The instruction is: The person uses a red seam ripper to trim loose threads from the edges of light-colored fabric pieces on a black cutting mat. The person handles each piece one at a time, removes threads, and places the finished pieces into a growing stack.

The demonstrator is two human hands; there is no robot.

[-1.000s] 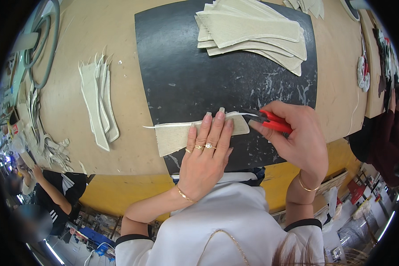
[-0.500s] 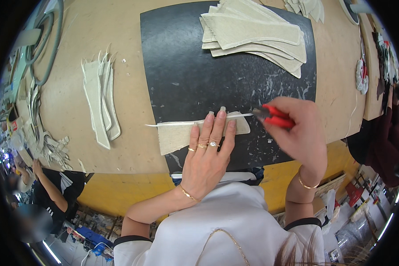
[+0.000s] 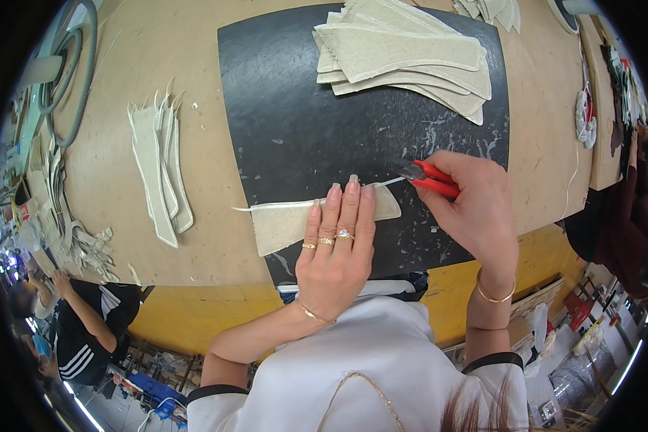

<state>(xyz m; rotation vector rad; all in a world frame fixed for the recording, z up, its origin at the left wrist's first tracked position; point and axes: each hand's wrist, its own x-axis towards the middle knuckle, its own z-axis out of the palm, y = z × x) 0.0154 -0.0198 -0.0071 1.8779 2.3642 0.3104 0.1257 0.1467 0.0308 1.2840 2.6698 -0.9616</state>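
Observation:
My left hand (image 3: 335, 263) lies flat, fingers stretched out, pressing down a cream felt-like panel (image 3: 284, 229) on the black mat. A thin white cord (image 3: 281, 205) runs along the panel's far edge, under my fingertips, and sticks out past both ends. My right hand (image 3: 479, 205) is closed around the red handles of small cutting pliers (image 3: 435, 189). Their dark jaws are beside the cord's right end, which rises at a slant off the panel's corner. Whether the jaws touch the cord is hard to tell.
A fanned stack of cream panels (image 3: 403, 54) lies at the mat's far side. More corded panels (image 3: 158, 173) lie on the tan table to the left, with cut strips (image 3: 68, 216) beyond them. A grey hose (image 3: 90, 72) curls at the far left. Another person's arm (image 3: 86, 313) shows lower left.
The pliers and my right hand have shifted slightly left and away from me. The cord's right end, nearly level before, now angles upward. My left hand stays flat on the panel.

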